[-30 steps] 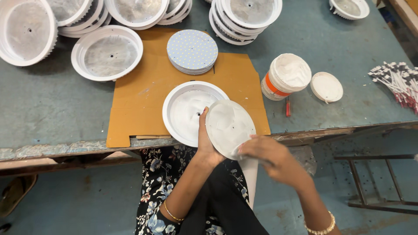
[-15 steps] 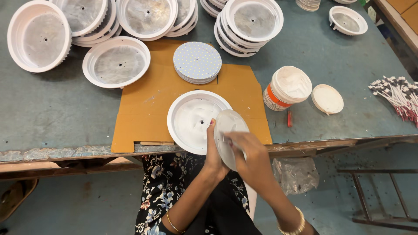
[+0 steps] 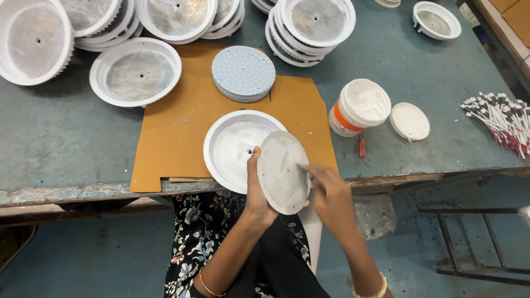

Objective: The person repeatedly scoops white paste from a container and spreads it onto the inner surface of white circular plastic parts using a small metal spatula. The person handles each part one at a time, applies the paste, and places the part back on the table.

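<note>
My left hand (image 3: 255, 190) holds a round white disc (image 3: 283, 171) upright by its left edge, just off the table's near edge. My right hand (image 3: 330, 193) holds a thin tool whose tip touches the disc's face, which is smeared with white paste. Behind the disc, a round white housing (image 3: 232, 146) coated inside with white paste lies on a brown cardboard sheet (image 3: 176, 132). A stack of dotted round boards (image 3: 243, 73) sits on the cardboard farther back.
A tub of white paste (image 3: 360, 107) with an orange band stands to the right, its lid (image 3: 409, 121) beside it. Several white housings (image 3: 135, 72) are stacked along the back. A bundle of red-and-white wires (image 3: 499, 118) lies at far right.
The disc has swung from facing up to standing more on edge in my left hand. My right hand has shifted across its face with the tool. The camera has moved a little closer.
</note>
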Available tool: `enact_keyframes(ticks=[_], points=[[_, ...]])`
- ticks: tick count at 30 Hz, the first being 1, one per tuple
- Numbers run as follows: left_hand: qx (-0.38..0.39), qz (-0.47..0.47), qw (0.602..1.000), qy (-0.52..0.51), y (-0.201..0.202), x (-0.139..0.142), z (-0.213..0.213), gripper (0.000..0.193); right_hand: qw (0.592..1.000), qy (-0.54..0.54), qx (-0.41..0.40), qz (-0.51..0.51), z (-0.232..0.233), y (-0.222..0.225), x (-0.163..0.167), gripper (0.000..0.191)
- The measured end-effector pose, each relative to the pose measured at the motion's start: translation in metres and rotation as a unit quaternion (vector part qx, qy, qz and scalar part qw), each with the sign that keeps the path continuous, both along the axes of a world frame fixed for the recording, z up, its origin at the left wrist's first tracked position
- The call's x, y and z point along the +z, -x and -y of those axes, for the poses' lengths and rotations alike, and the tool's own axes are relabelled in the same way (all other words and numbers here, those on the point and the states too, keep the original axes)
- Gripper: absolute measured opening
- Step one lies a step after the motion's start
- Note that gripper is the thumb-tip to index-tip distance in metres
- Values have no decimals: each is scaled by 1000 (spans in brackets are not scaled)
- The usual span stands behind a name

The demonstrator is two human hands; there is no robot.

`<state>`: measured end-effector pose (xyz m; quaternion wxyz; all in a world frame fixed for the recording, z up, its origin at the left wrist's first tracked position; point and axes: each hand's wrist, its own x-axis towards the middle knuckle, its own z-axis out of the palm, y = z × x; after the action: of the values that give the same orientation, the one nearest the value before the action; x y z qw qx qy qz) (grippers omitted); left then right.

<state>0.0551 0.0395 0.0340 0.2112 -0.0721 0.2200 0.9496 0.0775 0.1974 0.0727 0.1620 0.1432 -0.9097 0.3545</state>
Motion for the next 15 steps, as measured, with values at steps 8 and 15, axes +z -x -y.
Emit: enact_keyframes(ticks=[8, 15], points=[[31, -22, 999, -19, 6, 0, 3, 88, 995, 8, 81, 62, -1, -21, 32, 39], [-21, -24, 999, -2, -3, 9, 3, 91, 998, 8, 49, -45, 16, 55, 35, 25]])
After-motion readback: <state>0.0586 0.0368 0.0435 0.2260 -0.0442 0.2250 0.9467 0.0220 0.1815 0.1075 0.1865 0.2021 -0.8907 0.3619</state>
